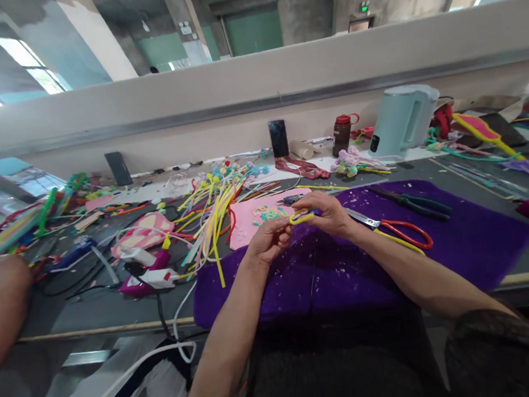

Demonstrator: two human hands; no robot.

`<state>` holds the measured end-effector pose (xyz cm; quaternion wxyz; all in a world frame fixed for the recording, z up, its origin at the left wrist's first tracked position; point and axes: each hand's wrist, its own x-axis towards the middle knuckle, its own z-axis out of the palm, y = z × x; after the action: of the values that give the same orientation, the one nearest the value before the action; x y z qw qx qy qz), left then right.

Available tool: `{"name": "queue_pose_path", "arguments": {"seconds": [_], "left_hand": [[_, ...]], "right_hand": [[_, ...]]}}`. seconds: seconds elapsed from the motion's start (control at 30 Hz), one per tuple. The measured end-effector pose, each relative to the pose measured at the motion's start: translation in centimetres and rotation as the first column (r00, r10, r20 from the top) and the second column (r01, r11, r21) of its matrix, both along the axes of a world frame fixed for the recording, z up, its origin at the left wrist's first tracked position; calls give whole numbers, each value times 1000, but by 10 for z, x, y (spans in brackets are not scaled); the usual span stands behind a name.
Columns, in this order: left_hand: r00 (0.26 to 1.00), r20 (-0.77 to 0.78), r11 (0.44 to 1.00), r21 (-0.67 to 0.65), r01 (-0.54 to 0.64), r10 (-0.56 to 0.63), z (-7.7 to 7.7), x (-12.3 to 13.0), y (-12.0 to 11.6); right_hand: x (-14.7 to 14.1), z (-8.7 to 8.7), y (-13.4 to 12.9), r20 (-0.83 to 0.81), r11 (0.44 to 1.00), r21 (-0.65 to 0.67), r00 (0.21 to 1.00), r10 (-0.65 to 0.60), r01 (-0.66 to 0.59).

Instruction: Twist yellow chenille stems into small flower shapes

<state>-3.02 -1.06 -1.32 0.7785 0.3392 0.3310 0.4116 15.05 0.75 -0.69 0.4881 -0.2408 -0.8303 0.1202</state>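
Note:
A yellow pipe cleaner [302, 218], bent into a narrow loop, spans the gap between my hands over the purple cloth [273, 291]. My left hand [271, 240] pinches its left end between thumb and fingers. My right hand [326, 213] closes on the other end, and a small dark blue piece shows by its fingers, too little to name. Just behind my hands lies a pink sheet [244, 219] with small green and yellow bits on it. Red-handled scissors [406, 235] rest beside my right forearm, partly hidden by it. Dark-handled pliers [421, 203] lie farther right.
Loose pipe cleaners [219, 215] are heaped left of the pink sheet. Power strips with cables [146, 281] lie at the left. A phone [278, 138], a brown bottle [341, 135] and a pale green kettle [404, 122] stand at the back. Another person's arm [3, 305] reaches in from the left.

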Motion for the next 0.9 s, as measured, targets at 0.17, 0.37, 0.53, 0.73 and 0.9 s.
{"name": "queue_pose_path", "arguments": {"seconds": [0.17,0.37,0.53,0.73,0.9], "left_hand": [[999,-50,997,78,0,4,-4,1,-1],[993,-118,993,121,17,-3,-6,3,-1],[989,-143,984,178,-13,39,-6,6,-2],[971,-159,942,312,-123,179,-7,14,-5],[881,-233,791,571,-219,412,-6,19,-10]], "right_hand": [[0,-6,-2,132,987,153,989,-65,45],[3,-2,-7,324,912,388,907,-269,133],[1,2,-14,367,899,413,877,-309,144],[-4,4,-20,304,952,189,907,-291,242],[-11,5,-19,109,958,-157,968,-224,240]]}}
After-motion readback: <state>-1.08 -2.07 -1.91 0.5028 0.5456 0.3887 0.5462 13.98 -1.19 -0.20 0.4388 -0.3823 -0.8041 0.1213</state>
